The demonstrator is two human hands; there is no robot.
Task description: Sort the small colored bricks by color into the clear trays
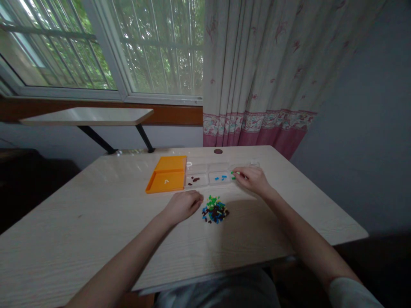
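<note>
A small heap of green, blue and dark brown pieces [215, 210] lies on the pale wooden table [96, 231]. My left hand [183, 204] rests on the table just left of the heap, fingers curled under into a loose fist. My right hand [252, 178] reaches to the right end of a clear compartment box [210, 174], pinching a green piece [233, 173] between its fingertips. The box holds a few brown pieces [194, 180] in one compartment and blue pieces [220, 178] in another.
An orange lid or tray [167, 174] lies left of the clear box. A round cable hole [218, 151] sits near the table's far edge. Behind are a folding shelf [86, 116], a window and a flowered curtain [257, 72]. The wall stands to the right.
</note>
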